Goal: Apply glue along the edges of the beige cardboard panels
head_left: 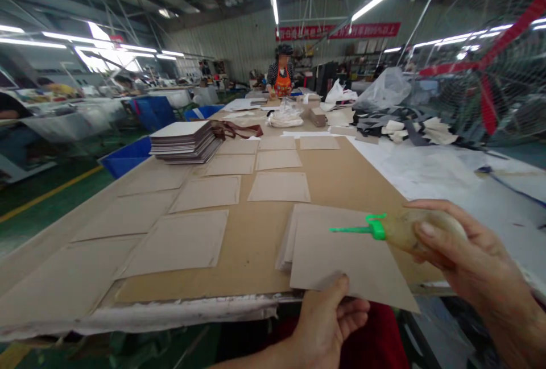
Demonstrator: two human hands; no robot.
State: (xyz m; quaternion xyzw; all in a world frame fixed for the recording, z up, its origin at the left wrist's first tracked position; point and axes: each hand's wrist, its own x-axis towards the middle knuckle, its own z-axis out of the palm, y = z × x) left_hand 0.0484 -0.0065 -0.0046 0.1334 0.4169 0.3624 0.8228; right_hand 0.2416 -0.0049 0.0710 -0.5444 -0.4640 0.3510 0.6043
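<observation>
1. At four o'clock, the right hand (460, 251) has its fingers round one bottle (401, 230), its green nozzle (352, 229) over one held sheet (336, 252).
2. At five, the left hand (325, 319) pinches that sheet's near edge.
3. Squeezing too hard could spill too much; a loose pinch could drop it off the counter (251, 269).
4. From seven to twelve: about eleven single sheets (179, 241); at nine, one pile (183, 142), uncountable.

On the table (251, 275), the flat sheets (209, 193) lie in rows at the left. Behind them is the stack (183, 144). At the right front, the bottle tip (352, 229) is above the held sheet (333, 258); the scraps (409, 127) lie far behind.
</observation>
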